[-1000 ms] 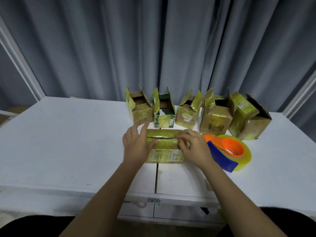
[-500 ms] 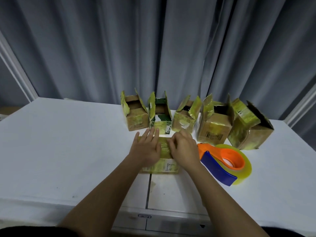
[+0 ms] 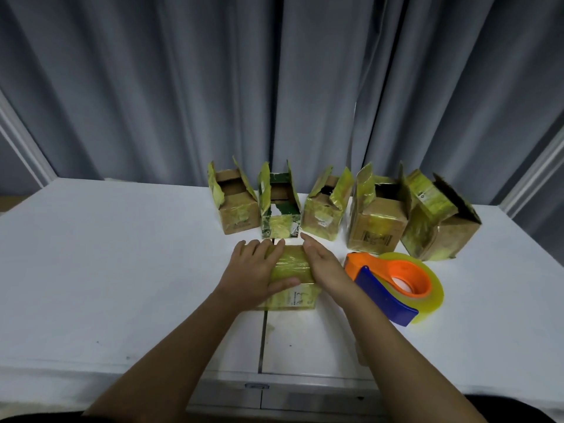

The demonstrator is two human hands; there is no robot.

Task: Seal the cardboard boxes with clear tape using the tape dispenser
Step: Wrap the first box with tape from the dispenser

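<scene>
Near box: a small cardboard box (image 3: 291,280) wrapped in yellowish tape, closed, at the table's middle, under both hands; its printed front face looks toward the person.
Left hand: the left hand (image 3: 258,273) lies flat on the top of the near box, on its 9 o'clock half; fingers straight and slightly spread, pointing to 12 o'clock, thumb stretched along the box's front top edge toward 3 o'clock.
Right hand: the right hand (image 3: 325,265) rests on the box's 3 o'clock side, edge-on, fingers straight and pressed together, tips reaching past the far edge toward 11 o'clock; whether the thumb touches the box cannot be told.
Gap between hands: a strip of glossy taped top shows between the two hands.
Tape dispenser: an orange and blue tape dispenser (image 3: 387,283) with a roll of clear yellowish tape (image 3: 435,296) lies on its side at 3 o'clock of the near box, just beside the right wrist, touched by neither hand.
Row of boxes: five cardboard boxes at 12 to 2 o'clock of the near box, all with flaps up and tops open: first brown box (image 3: 236,213), green printed box (image 3: 279,213), third box (image 3: 325,215), fourth box (image 3: 377,222), and a tilted fifth box (image 3: 439,222) at the 2 o'clock end.
Table: white table (image 3: 122,270), a dark seam running from under the near box toward 6 o'clock.
Backdrop: grey curtain (image 3: 274,87) hanging behind the far table edge.
</scene>
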